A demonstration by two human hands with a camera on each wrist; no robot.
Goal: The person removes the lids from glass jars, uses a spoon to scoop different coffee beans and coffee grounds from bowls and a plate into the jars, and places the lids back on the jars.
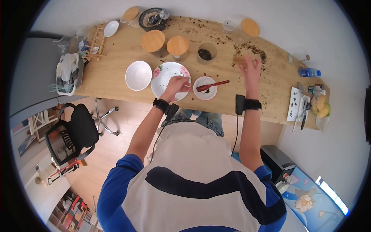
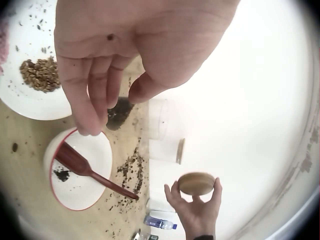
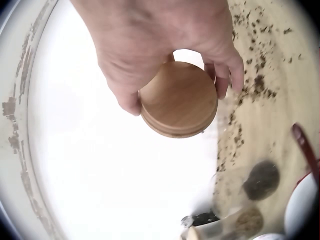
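Note:
My right hand (image 1: 252, 71) grips a round wooden lid (image 3: 179, 97) by its edge, thumb on one side and fingers on the other, raised over the right part of the table. My left hand (image 1: 177, 87) hovers over a flower-patterned plate (image 1: 161, 87), fingers loosely bent and nothing visible in them. Brown seeds (image 2: 41, 74) lie heaped on that plate. Beside it stands a red-rimmed white bowl (image 2: 102, 155) with a dark red spatula (image 1: 211, 86) leaning in it and a little dark matter at the bottom. Behind the bowl, a clear jar (image 1: 207, 48) holds dark contents.
Two wood-lidded jars stand behind the plate, one lid (image 1: 153, 41) left of the other lid (image 1: 177, 46). A white bowl (image 1: 138, 75) is left of the plate. Dark crumbs (image 1: 255, 50) are scattered at the back right. A white tray (image 1: 294, 104) and blue-labelled bottle (image 1: 308, 72) stand far right.

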